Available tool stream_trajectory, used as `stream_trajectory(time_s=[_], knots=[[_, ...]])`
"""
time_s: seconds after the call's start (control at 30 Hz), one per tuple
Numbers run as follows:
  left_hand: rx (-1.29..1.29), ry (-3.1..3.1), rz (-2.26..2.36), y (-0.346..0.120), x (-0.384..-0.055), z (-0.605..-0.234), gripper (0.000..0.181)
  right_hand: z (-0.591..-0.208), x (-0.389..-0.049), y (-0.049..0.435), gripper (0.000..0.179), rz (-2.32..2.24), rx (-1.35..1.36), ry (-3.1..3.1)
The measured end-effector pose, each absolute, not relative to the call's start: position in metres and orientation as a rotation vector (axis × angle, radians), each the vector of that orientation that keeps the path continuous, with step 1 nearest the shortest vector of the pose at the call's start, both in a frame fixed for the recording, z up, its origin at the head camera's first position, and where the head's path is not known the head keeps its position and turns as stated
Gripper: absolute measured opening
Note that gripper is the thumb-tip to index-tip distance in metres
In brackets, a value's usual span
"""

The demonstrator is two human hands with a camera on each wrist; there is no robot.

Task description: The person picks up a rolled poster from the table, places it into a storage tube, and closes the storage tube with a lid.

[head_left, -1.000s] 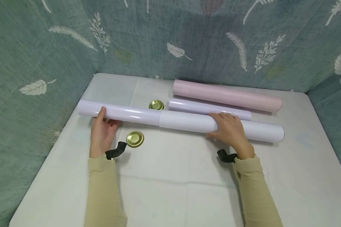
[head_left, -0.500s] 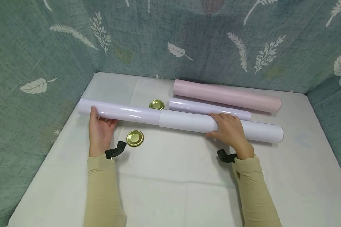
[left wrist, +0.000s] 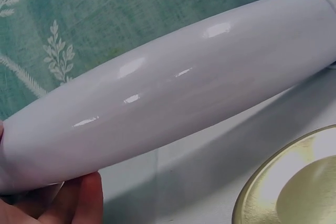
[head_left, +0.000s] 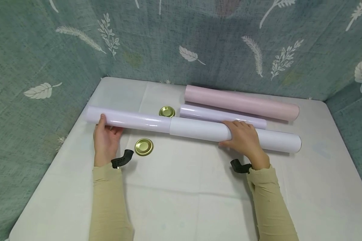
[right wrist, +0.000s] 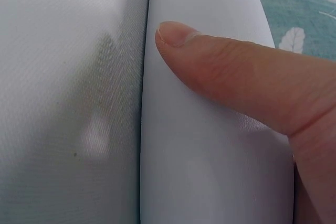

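Note:
My left hand [head_left: 106, 142] holds a glossy pale lavender tube [head_left: 135, 121], thumb on its near upper side and fingers underneath. In the left wrist view this glossy tube [left wrist: 173, 87] is raised above the table, its shadow below. Its right end sits inside the wider matte white tube [head_left: 196, 129]; how deep is hidden. From above, my right hand [head_left: 242, 139] grips that white tube, which lies along the table. The right wrist view has the thumb [right wrist: 220, 69] lying across the white tube [right wrist: 210, 171]; the other fingers are mostly hidden.
Behind the white tube lies a shorter glossy lavender tube [head_left: 199, 112], and behind that a pink tube [head_left: 238, 102]. One gold round lid [head_left: 143, 147] lies in front of the held tube, another gold lid [head_left: 167, 111] just behind it. Patterned green cloth [head_left: 157, 43] surrounds the white-covered table [head_left: 169, 207].
My left thumb has shifted left along the glossy tube since a second ago. My right hand and the white tube have stayed in place. The head view has shifted slightly.

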State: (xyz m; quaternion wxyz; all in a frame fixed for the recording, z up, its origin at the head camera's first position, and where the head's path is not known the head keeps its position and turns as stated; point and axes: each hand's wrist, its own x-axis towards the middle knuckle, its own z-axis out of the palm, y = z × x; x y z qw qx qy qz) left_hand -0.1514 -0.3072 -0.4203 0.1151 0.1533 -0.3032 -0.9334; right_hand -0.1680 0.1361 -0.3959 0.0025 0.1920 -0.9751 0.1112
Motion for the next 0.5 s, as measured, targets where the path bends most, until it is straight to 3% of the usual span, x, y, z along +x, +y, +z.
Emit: stream_trajectory(time_s=[0.5], knots=[[0.523,-0.933,-2.556,-0.3019,-0.1502,-0.4174,0.055,-0.3959,-0.168,0.1357,0.086,0.355,0.602,-3.058]])
